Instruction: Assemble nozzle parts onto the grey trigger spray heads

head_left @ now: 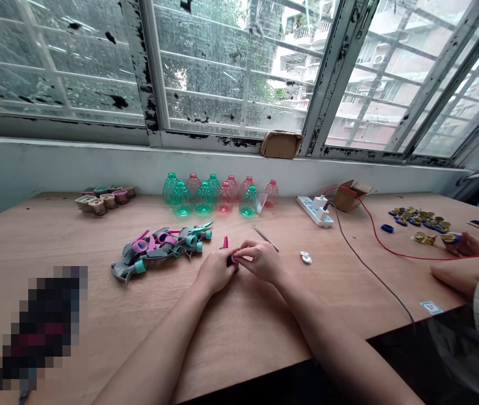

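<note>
Over the table my left hand [216, 269] is closed round a grey and pink spray head [230, 261]. The fingers of my right hand [261, 260] pinch at the pink collar of the same part, and both hands cover much of it. A pink piece sticks up above my left fingers. To the left lies a pile of similar spray heads [161, 247], grey with pink or teal parts. Tweezers [266, 237] rest just beyond my right hand. A small white piece [306, 257] lies farther right.
Green and pink clear bottles [203, 198] stand along the wall. Small containers [107, 199] sit back left. A power strip [314, 211], its cables and a cardboard box [349, 196] are at right. A co-worker's hand [467, 246] holds a blue and gold part near several others.
</note>
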A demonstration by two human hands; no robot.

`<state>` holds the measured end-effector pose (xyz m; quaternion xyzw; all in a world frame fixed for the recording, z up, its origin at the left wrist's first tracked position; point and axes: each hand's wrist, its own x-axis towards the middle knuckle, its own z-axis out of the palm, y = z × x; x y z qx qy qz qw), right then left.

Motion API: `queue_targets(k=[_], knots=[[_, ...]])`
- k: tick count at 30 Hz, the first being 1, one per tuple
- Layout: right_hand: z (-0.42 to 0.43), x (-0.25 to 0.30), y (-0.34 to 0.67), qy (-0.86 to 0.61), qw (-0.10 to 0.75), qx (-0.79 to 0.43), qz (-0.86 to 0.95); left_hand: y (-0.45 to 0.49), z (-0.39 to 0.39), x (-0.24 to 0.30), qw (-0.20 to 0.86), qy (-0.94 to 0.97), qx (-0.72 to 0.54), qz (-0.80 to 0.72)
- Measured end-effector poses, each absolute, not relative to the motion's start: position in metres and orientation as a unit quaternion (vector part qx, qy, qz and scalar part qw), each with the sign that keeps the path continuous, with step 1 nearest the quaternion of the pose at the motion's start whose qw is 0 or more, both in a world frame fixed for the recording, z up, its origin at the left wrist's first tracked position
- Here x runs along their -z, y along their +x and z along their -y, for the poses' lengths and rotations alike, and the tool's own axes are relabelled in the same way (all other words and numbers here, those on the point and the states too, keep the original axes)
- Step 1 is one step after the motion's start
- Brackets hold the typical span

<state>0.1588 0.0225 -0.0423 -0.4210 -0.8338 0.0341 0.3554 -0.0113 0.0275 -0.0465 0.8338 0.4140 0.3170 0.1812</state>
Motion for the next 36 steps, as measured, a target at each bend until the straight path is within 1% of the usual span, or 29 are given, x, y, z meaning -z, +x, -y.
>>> queue_targets(k=[7,12,17,22,30,36], knots=[[-0.024,0.04,0.161,-0.41,0.329,-0.012,0.851,-0.01,-0.027,0.046,0.178,0.835,-0.322,-0.408],[-0.021,0.043,0.156,-0.461,0.357,-0.021,0.812,-0.011,-0.029,0.049,0.172,0.837,-0.313,-0.414],[-0.012,0.039,0.148,-0.531,0.323,-0.004,0.783,-0.011,-0.029,0.054,0.126,0.83,-0.286,-0.463],[-0.008,0.035,0.144,-0.559,0.318,-0.035,0.765,-0.009,-0.028,0.053,0.118,0.833,-0.28,-0.463],[-0.01,0.028,0.142,-0.574,0.325,-0.062,0.749,-0.006,-0.027,0.049,0.117,0.843,-0.288,-0.438],[-0.015,0.029,0.148,-0.508,0.3,-0.052,0.806,-0.005,-0.027,0.045,0.13,0.844,-0.299,-0.426]])
